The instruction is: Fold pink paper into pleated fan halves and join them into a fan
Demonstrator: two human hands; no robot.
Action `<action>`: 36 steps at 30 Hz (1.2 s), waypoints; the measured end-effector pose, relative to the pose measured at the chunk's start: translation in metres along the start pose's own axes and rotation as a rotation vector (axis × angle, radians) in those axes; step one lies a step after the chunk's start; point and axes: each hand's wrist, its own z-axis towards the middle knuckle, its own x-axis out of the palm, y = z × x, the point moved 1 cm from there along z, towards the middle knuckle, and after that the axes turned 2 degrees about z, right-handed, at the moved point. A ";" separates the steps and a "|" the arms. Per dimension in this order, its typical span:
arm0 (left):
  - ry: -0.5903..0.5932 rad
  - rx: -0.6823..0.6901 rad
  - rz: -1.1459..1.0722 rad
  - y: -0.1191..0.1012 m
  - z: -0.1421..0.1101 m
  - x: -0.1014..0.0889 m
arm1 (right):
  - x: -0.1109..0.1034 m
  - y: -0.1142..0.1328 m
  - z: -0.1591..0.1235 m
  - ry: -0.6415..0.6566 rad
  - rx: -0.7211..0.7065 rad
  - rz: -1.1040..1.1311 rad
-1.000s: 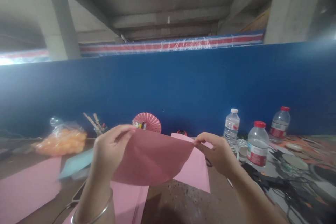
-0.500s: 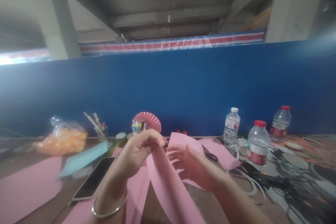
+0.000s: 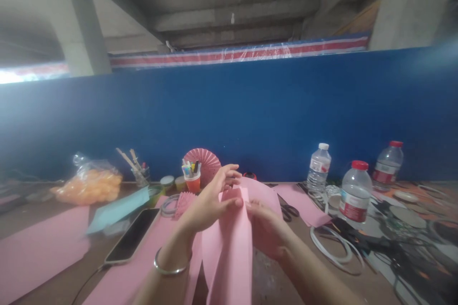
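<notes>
A long sheet of pink paper (image 3: 229,252) hangs upright in front of me, bent over lengthwise near its top. My left hand (image 3: 214,200) grips its upper left side, thumb on the paper and the other fingers raised behind the top edge. On the right edge, my right hand (image 3: 266,226) pinches the paper between thumb and fingers, close to the left thumb. Behind the hands lies another pink sheet (image 3: 263,195). A pleated pink paper piece (image 3: 184,204) rests left of my left hand, beside a roll of tape (image 3: 169,206).
A phone (image 3: 133,236) with a cable lies left on pink sheets. Behind stand a cup of pens (image 3: 193,181) and a round pleated pink fan (image 3: 205,159). Scissors (image 3: 290,212), a white cable (image 3: 332,248) and water bottles (image 3: 356,193) are on the right. A blue partition (image 3: 229,109) closes the back.
My right hand has gone from loose, spread fingers to pinching the paper. The left hand has shifted right, and the paper has turned more upright. The view has moved slightly.
</notes>
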 end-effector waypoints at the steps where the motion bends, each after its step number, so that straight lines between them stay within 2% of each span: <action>1: 0.051 -0.045 0.004 0.007 0.002 -0.002 | -0.003 0.003 0.001 -0.019 -0.022 -0.003; 3: 0.135 -0.104 0.041 0.018 0.005 -0.009 | -0.010 0.012 0.000 -0.070 -0.057 -0.019; 7: 0.084 -0.176 0.094 0.026 0.001 -0.031 | -0.026 0.039 -0.004 -0.271 -0.119 -0.104; 10: 0.102 -0.252 0.143 0.029 -0.009 -0.048 | -0.042 0.054 -0.006 -0.397 -0.146 -0.173; 13: 0.244 -0.390 0.203 0.043 -0.015 -0.058 | -0.070 0.047 -0.007 -0.496 -0.080 -0.333; 16: 0.359 -0.447 0.422 0.070 -0.014 -0.055 | -0.108 0.019 -0.013 -0.577 0.124 -0.682; 18: 0.390 -0.450 0.588 0.092 -0.013 -0.042 | -0.130 -0.002 -0.020 -0.611 0.231 -0.895; 19: 0.367 -0.436 0.677 0.101 -0.014 -0.032 | -0.139 -0.011 -0.023 -0.624 0.304 -1.001; 21: 0.261 -0.376 0.847 0.113 -0.020 -0.006 | -0.151 -0.021 -0.029 -0.634 0.337 -1.215; 23: 0.181 -0.275 0.930 0.116 -0.031 0.026 | -0.157 -0.023 -0.031 -0.659 0.320 -1.364; 25: 0.277 -0.198 0.852 0.110 -0.047 0.060 | -0.160 -0.022 -0.031 -0.667 0.306 -1.426; 27: 0.458 -0.086 0.728 0.100 -0.063 0.091 | -0.164 -0.022 -0.030 -0.655 0.278 -1.461; 29: 0.579 -0.038 0.671 0.093 -0.077 0.111 | -0.169 -0.023 -0.030 -0.642 0.194 -1.532; 32: 0.636 -0.056 0.645 0.091 -0.085 0.119 | -0.175 -0.027 -0.033 -0.617 0.093 -1.682; 36: 0.667 -0.031 0.620 0.094 -0.077 0.109 | -0.176 -0.030 -0.035 -0.545 0.093 -1.698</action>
